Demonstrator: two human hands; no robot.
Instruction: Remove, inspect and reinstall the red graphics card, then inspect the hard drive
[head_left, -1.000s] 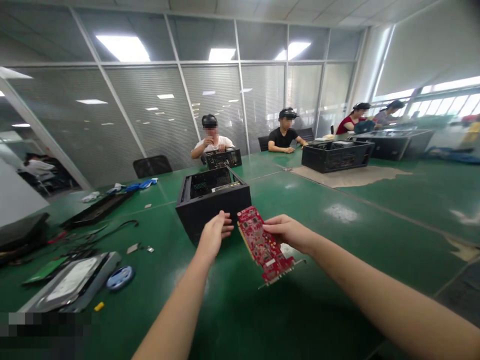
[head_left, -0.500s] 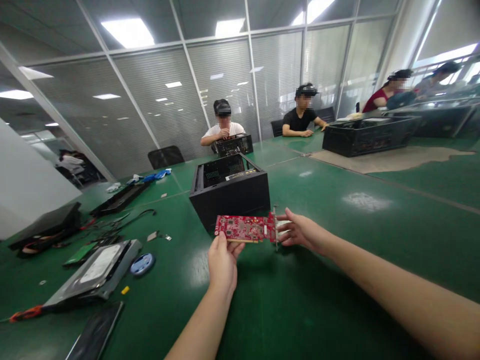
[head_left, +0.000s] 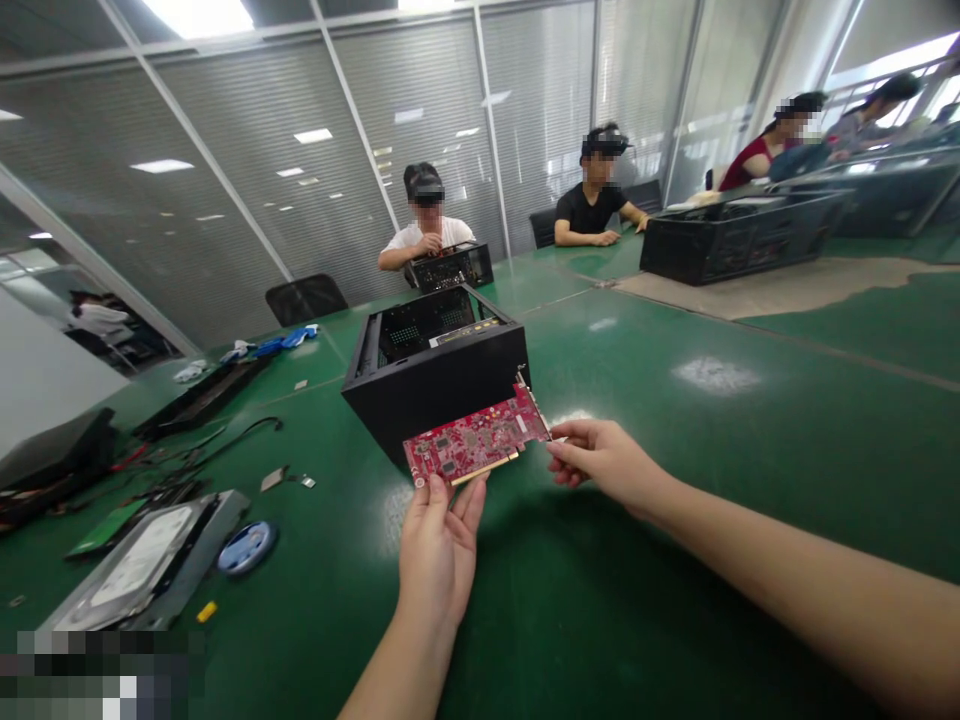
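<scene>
Over the green bench, just in front of a black computer case, I see a red graphics card held up, tilted, its gold edge contacts downward. The left hand has its fingers closed on the lower corner; the right hand's thumb and forefinger appear to pinch the low end of the metal bracket. Gripping by the extremities probably spares the chips; the case presumably lies open side up for reaching inside. The hard drive's white label and the card's pale sticker are too small to read; I can make out no brand.
</scene>
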